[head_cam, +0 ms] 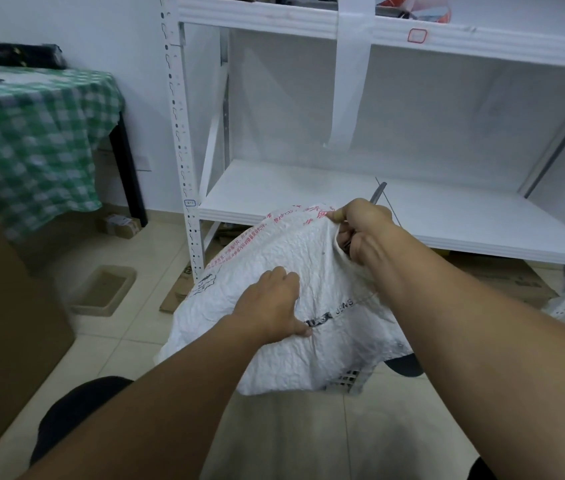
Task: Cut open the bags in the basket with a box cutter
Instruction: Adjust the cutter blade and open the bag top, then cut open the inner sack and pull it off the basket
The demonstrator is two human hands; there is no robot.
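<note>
A crumpled white plastic bag (pixel 312 258) with red and black print lies over a pale slotted basket (pixel 347 379), of which only a corner shows. My left hand (pixel 270 306) presses on the bag's middle, its thumb pinching the plastic near the black print. My right hand (pixel 360 226) grips the bag's top edge and also holds a grey box cutter (pixel 378 192), whose end sticks up behind the knuckles. The blade is hidden.
A white metal shelf unit (pixel 395 216) stands right behind the bag, its low shelf bare. A table with a green checked cloth (pixel 32 133) is at the left. A brown cardboard box (pixel 4 306) is near left, and a beige tray (pixel 101 289) lies on the tiled floor.
</note>
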